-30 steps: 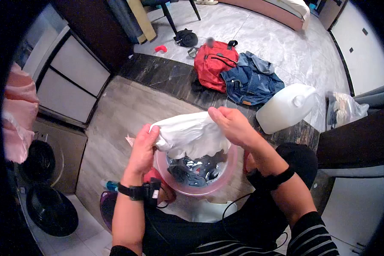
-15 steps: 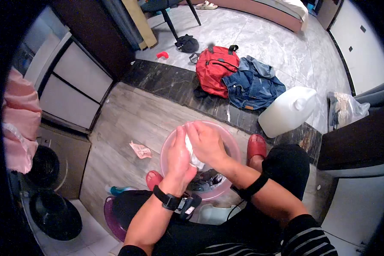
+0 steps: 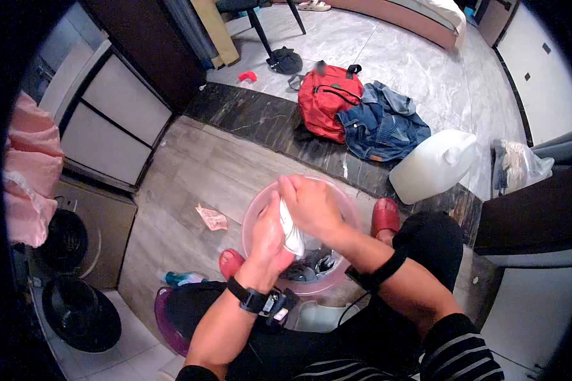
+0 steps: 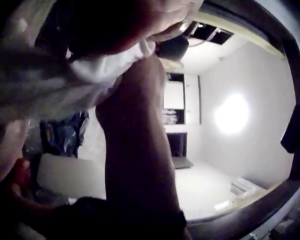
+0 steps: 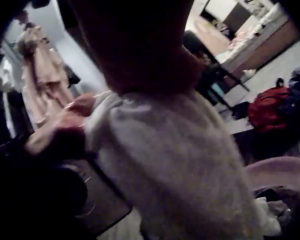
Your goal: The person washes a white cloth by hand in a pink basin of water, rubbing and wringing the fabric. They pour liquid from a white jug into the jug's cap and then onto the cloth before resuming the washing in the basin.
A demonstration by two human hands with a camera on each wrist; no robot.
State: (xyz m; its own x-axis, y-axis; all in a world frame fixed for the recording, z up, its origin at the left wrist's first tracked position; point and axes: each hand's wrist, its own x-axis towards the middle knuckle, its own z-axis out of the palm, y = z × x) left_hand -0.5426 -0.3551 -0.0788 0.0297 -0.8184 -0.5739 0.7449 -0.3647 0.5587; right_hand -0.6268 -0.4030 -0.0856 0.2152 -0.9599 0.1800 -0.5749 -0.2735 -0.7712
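wood-look floor (image 3: 171, 171) | dark marble strip (image 3: 257, 117) | grey tiles (image 3: 343, 44) | bright ceiling light (image 4: 233, 114)

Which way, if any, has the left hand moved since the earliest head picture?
Yes, rightward: earlier mostly left of the pink basin, the left hand now overlaps it in that view.

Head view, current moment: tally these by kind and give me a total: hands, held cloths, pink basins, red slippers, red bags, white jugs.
Left hand and right hand: 2
Held cloth: 1
Pink basin: 1
Red slippers: 2
Red bag: 1
White jug: 1
Total: 8
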